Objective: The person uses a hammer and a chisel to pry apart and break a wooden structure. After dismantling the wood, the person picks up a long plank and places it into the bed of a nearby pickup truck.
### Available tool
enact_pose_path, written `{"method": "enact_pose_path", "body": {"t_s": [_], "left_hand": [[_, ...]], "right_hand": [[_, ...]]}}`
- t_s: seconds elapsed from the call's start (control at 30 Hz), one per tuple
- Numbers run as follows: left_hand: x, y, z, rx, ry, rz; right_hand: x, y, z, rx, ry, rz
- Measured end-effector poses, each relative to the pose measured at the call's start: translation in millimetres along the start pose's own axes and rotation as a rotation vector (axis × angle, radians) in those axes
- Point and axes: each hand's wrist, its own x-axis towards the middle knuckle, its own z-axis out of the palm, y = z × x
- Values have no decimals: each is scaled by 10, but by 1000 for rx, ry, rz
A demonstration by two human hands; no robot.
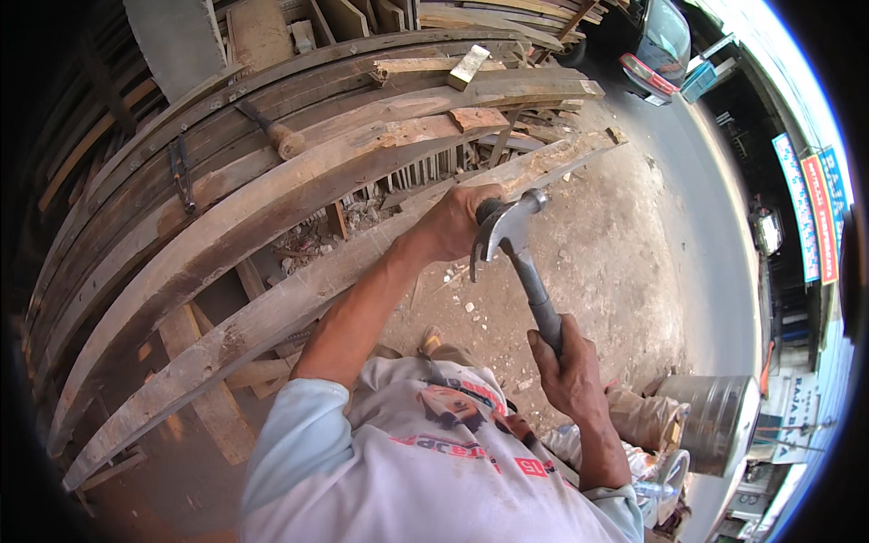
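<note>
Pale shirt [362, 489] below, claw hammer [516, 237] out in front

The right hand [570, 369] is closed around the lower end of the hammer's handle, over dusty ground [625, 290] beside a long wooden beam [272, 312]. The left hand [453, 224] is curled on a dark object [487, 210], too hidden behind the hammer head to identify. The hammer should feel stiff, sturdy and head-heavy; low on the handle seems the best hold, though smooth sides might slip.

One head-worn fisheye looks down from close above the left hand [453, 223] and right hand [572, 373].
</note>
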Motion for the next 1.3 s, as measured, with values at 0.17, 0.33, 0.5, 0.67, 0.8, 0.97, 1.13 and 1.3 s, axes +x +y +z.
{"method": "enact_pose_path", "body": {"t_s": [0.17,0.33,0.5,0.67,0.8,0.97,1.13,1.3], "left_hand": [[-115,31,54,82,-19,-74],[-85,77,65,51,-15,-54],[-178,36,119,83,58,23],[-103,32,84,64,29,-60],[-114,5,138,41,18,-101],[-149,-29,109,25,151,69],[-206,40,54,9,110,-33],[-143,29,137,-60,54,10]], "right_hand": [[-206,-356,-445,755,733,-548],[-146,60,-125,492,592,-499],[-224,-141,108,102,138,229],[-201,-623,-692,817,950,-664],[-124,-221,-66,682,777,-656],[-63,34,113,-14,169,192],[-71,-407,-478,632,852,-418],[-194,323,139,-129,539,-303]]}}
